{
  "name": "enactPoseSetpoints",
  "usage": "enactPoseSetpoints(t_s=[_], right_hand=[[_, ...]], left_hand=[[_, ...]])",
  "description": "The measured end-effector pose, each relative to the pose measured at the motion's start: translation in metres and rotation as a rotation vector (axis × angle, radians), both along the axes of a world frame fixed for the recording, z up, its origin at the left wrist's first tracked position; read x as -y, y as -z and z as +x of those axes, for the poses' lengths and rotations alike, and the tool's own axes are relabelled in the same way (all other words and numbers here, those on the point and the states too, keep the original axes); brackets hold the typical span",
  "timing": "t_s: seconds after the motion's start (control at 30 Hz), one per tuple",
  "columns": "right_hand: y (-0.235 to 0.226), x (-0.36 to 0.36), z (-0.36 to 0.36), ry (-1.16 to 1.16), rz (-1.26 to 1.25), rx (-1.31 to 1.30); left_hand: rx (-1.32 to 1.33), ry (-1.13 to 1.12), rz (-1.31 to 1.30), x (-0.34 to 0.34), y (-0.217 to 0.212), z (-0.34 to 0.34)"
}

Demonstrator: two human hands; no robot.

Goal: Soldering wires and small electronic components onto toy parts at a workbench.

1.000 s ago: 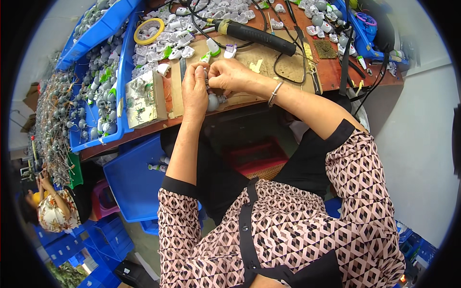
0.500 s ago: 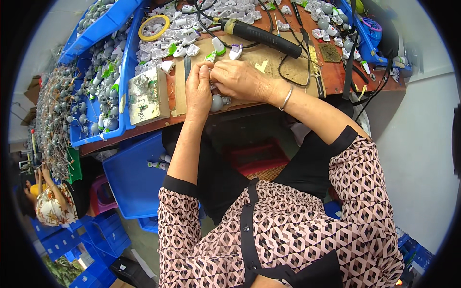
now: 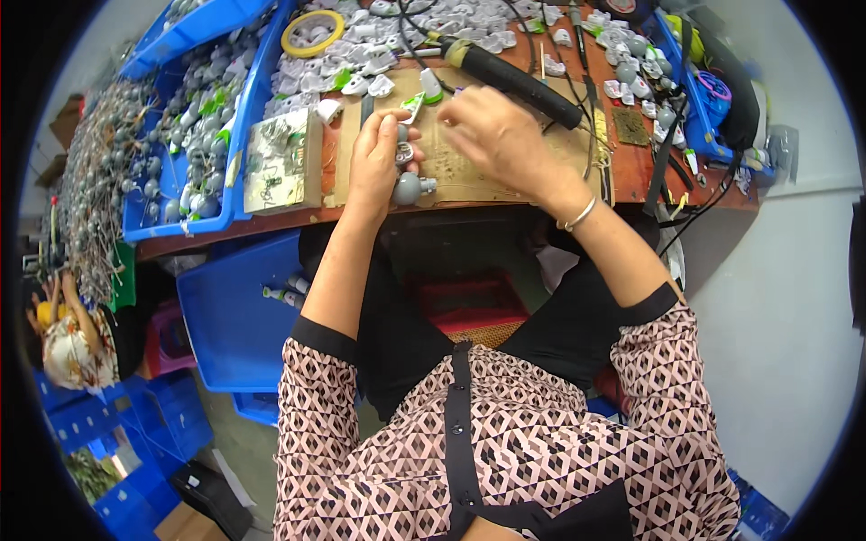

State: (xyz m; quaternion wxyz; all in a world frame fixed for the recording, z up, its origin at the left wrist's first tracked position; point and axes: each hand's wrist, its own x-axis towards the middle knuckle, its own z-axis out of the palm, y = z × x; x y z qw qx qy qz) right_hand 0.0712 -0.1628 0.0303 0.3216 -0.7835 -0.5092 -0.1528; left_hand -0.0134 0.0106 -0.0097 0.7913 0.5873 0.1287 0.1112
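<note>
Workshop bench, seen from above: brown worktop (image 3: pixel 622 162), crowded.
- Cardboard sheet (image 3: pixel 469 167), centre of worktop, under both hands.
- Left hand (image 3: pixel 374 162): closed round a small grey plug part (image 3: pixel 403 149), fingers curled; a second grey round part (image 3: pixel 410 187) lies just below hand, at cardboard's near edge. Touching or not: cannot tell.
- Right hand (image 3: pixel 492 135): blurred, hovers over cardboard just right of left hand; fingers bent; holding anything or not: cannot tell. Thin bracelet (image 3: pixel 577 215) at wrist.
- Soldering iron (image 3: pixel 514 72), black handle, lies slantwise behind right hand, cable running off to the back.
- White plug shells (image 3: pixel 361 54), heaped at back of worktop, some w/ green bits.
- Tape roll (image 3: pixel 311 32), yellow, back left among shells.
- Small flat box (image 3: pixel 275 162), printed, left of cardboard.
- Blue bins (image 3: pixel 244 117), left end, filled w/ grey parts; a bunch of wired parts (image 3: pixel 95 189) hangs beyond.
- Blue crate (image 3: pixel 234 316), under worktop, by person's left knee.
- Another person (image 3: pixel 68 347), far left edge, low, partly seen.
</note>
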Motion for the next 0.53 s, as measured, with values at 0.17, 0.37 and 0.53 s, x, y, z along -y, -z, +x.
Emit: enactPoseSetpoints(t_s=[0.17, 0.37, 0.53], right_hand=[[0.016, -0.017, -0.02, -0.05, 0.04, -0.167], [0.021, -0.023, -0.016, -0.017, 0.03, -0.159], [0.018, -0.025, -0.013, -0.013, -0.096, -0.164]], left_hand=[[0.069, -0.015, 0.147, 0.003, 0.005, 0.004], [0.036, -0.01, 0.045, 0.003, 0.006, 0.004], [0.065, -0.027, 0.257, -0.005, 0.024, 0.009]])
